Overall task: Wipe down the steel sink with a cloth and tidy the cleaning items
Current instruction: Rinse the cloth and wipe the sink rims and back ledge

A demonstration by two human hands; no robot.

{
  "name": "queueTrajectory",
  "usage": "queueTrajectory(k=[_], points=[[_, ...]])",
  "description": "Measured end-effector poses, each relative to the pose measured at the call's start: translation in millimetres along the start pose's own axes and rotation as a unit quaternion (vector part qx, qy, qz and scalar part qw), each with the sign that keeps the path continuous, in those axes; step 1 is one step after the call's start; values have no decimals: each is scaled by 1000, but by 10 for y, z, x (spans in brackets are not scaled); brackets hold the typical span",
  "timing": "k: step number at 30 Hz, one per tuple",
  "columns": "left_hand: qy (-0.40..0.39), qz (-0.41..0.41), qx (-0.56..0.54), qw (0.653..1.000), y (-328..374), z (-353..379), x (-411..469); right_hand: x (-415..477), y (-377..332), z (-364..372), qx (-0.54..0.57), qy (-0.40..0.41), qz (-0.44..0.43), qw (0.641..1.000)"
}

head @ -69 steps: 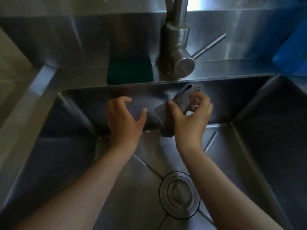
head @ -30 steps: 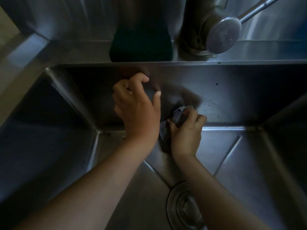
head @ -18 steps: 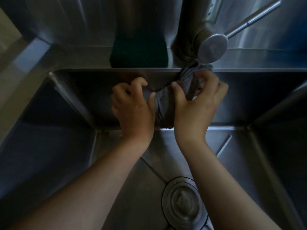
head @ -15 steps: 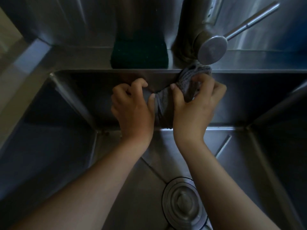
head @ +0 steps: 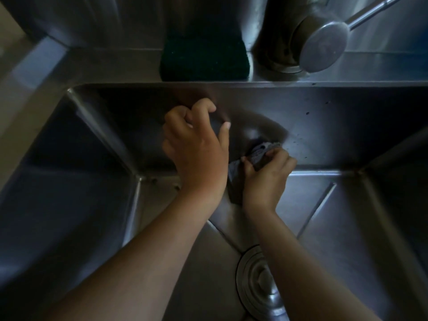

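Sink wall wipe under way

Steel sink (head: 347,126) filled the view, dark specks on its far wall at right. Tap (head: 322,45) and green scrub pad (head: 203,59) sat on the far ledge. Left hand (head: 196,149) was curled near the far wall, holding nothing. Right hand (head: 266,179) gripped the grey cloth (head: 261,154), low against that wall. Next move probably calls for sweeping right over the specks. No writing readable.

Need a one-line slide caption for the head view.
Right hand grips a grey cloth low against the back wall of the steel sink; left hand beside it, fingers curled, empty.
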State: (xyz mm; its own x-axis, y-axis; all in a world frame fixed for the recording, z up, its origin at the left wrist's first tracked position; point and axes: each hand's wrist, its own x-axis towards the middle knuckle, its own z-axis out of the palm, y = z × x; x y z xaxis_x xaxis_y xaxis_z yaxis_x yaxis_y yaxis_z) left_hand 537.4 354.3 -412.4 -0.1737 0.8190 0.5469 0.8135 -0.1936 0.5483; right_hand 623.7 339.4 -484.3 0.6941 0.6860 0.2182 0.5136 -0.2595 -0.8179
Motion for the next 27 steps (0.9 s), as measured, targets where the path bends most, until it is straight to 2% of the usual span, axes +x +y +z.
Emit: queueTrajectory(k=[4,7,13,27], points=[[-20,6,2,1000,-23,-41,-10,-10,1,-2,8,-21,49,999],[-39,22,-6,999,-15,-107,-9,25,-19,-114,14,-72,71,995],[-96,1,-11,995,21,-250,-20,4,-84,-472,27,-157,71,985],[-169,27,-32,985,477,-360,33,285,-431,-1181,37,-95,52,993]])
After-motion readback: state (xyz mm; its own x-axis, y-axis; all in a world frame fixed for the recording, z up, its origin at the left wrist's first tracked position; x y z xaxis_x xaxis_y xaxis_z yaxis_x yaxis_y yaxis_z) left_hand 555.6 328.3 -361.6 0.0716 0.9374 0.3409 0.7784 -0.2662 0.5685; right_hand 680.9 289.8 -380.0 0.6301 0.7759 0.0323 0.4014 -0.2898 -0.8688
